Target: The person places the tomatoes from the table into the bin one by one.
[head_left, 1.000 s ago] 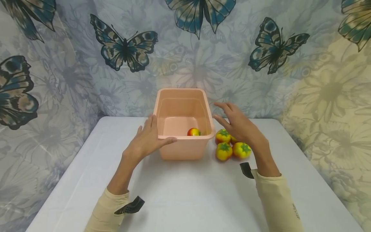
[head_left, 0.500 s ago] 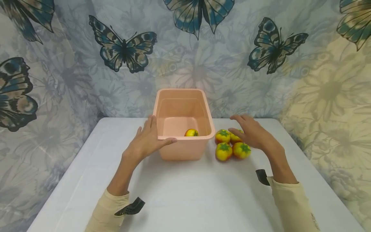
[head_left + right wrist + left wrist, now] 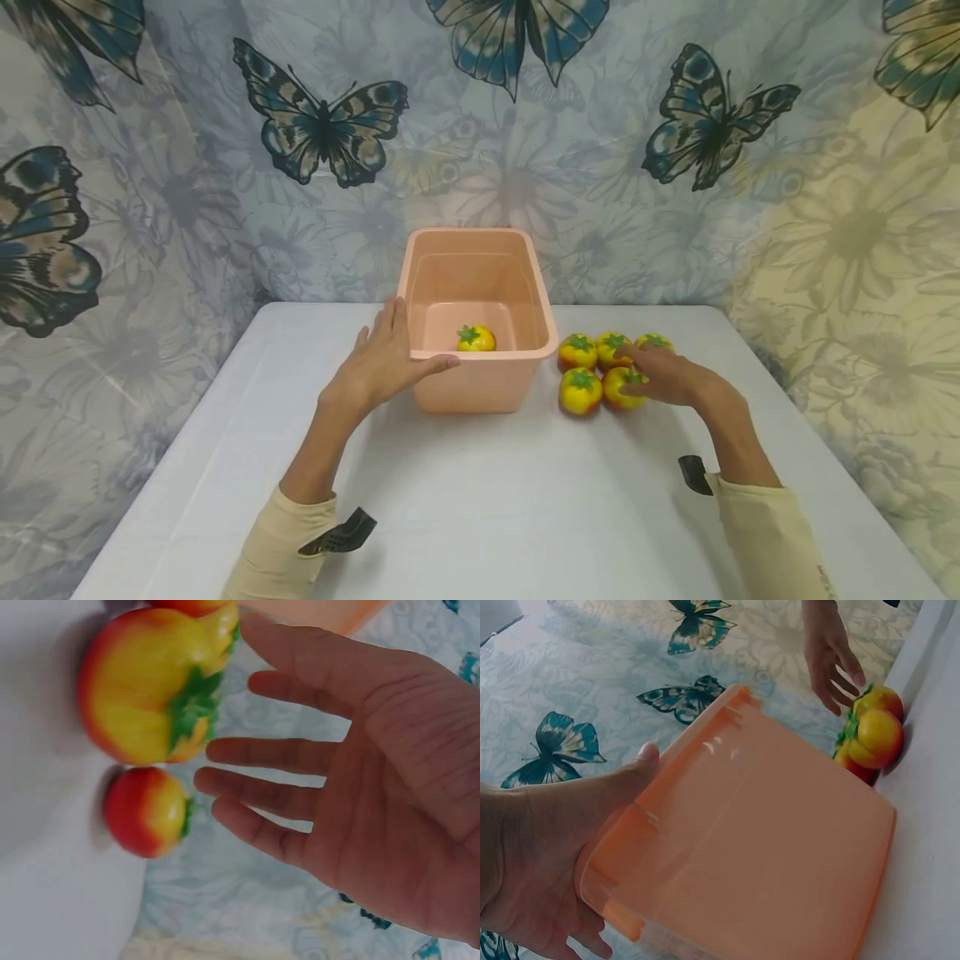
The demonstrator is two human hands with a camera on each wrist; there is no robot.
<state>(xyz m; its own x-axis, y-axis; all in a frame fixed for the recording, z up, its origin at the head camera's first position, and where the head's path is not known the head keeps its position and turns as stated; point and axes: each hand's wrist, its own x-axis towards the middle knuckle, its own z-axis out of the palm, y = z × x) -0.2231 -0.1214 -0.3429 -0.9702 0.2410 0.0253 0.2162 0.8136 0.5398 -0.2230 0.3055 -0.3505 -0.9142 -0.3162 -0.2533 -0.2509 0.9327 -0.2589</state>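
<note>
Your left hand [image 3: 371, 362] braces the 7 o'clock corner of the peach plastic bin [image 3: 472, 385], fingers extended, not gripping. Your right hand [image 3: 667, 377], loose and holding nothing, hovers at five persimmons [image 3: 581, 393] on the white table [image 3: 480, 508], toward the bin's 4 o'clock. A sixth persimmon [image 3: 477, 340] sits inside, near 6 o'clock.

A bin [image 3: 472, 385] stands near the counter's [image 3: 495, 500] back edge, one fruit [image 3: 477, 340] inside, five fruits [image 3: 581, 394] between it and the right edge.
</note>
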